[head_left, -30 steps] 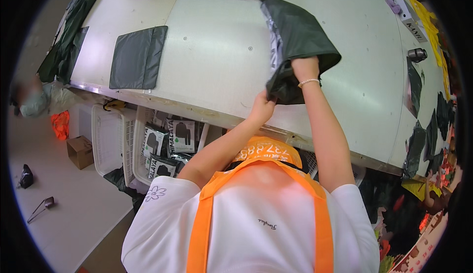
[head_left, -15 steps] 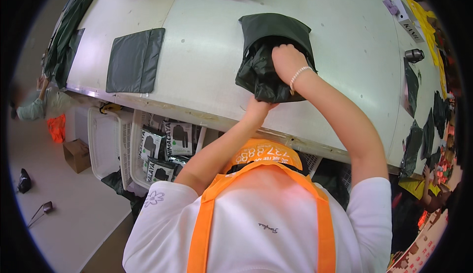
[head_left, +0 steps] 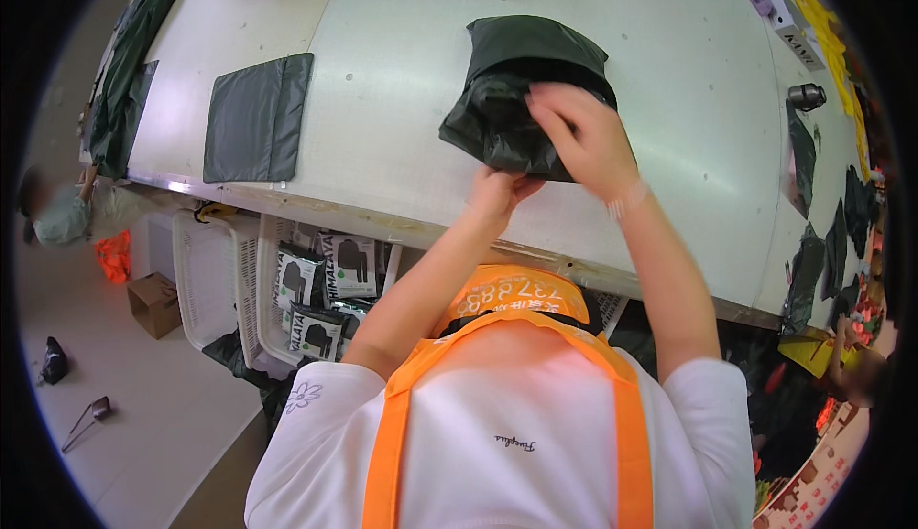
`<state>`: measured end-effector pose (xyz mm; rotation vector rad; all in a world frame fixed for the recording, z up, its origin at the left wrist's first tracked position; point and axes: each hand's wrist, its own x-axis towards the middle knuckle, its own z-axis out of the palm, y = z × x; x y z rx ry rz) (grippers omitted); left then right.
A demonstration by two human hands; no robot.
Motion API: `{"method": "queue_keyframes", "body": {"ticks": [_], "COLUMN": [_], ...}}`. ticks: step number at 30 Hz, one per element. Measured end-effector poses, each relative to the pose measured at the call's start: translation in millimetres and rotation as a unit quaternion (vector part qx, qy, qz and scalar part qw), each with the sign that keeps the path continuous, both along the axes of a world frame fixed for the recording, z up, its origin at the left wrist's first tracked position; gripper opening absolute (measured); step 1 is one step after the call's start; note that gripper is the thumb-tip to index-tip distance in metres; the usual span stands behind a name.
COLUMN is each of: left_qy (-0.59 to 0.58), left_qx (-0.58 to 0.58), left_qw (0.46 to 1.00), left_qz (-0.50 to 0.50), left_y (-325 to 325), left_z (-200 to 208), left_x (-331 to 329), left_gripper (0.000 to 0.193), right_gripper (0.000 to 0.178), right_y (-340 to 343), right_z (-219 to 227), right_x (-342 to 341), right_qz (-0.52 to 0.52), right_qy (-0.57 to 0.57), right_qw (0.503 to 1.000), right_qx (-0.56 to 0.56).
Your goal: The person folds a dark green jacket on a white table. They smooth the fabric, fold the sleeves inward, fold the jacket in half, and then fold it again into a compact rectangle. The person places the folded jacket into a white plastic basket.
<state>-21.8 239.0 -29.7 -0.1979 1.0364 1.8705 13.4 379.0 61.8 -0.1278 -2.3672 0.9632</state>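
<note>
on the pale table (head_left: 411, 99), in the head view, a dark pouch (head_left: 537, 40) lies before the person, near the front edge, its mouth facing them. the left hand (head_left: 496, 194) is clamped on its near edge. the right hand (head_left: 593, 142) is over the mouth, its fingers blurred; whether they grip it, i cannot tell. a flat dark square (head_left: 254, 120) lies well apart to the left; packets (head_left: 352, 265) sit in a white crate (head_left: 269, 285) below.
</note>
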Motion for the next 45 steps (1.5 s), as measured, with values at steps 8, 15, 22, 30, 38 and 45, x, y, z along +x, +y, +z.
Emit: {"method": "queue_keyframes", "body": {"ticks": [8,15,22,30,38,45], "left_qy": [0.245,0.901,0.939,0.971,0.878,0.929], "left_qx": [-0.215,-0.205,-0.111,-0.156,-0.097,-0.178], "left_qw": [0.922,0.326,0.248,0.064,0.311,0.054], "left_qz": [-0.21,-0.202,-0.212,-0.167,-0.35,-0.321], "left_y": [0.2,30.6,59.1,70.4,44.5,41.6], "left_z": [32.5,118.4,109.5,74.4,85.4,67.5], "left_x": [-21.7,-4.0,-52.4,-71.3,-49.6,-30.0], "left_gripper": [0.036,0.078,0.066,0.07,0.08,0.072], "right_gripper": [0.024,0.022,0.023,0.019,0.02,0.02], "right_y": [-47.5,-39.8,-28.7,-23.7,-24.8,-37.2], "right_z": [-95.0,-86.4,-58.5,-48.3,-47.8,-51.9], "right_x": [63.5,61.4,73.1,58.9,69.4,81.9], "right_qz": [-0.126,-0.132,-0.071,-0.044,-0.059,-0.086], "right_qy": [-0.005,-0.04,-0.038,-0.035,-0.051,-0.082], "right_qw": [0.782,0.744,0.742,0.736,0.742,0.741], "right_qx": [-0.611,-0.654,-0.666,-0.675,-0.666,-0.661]}}
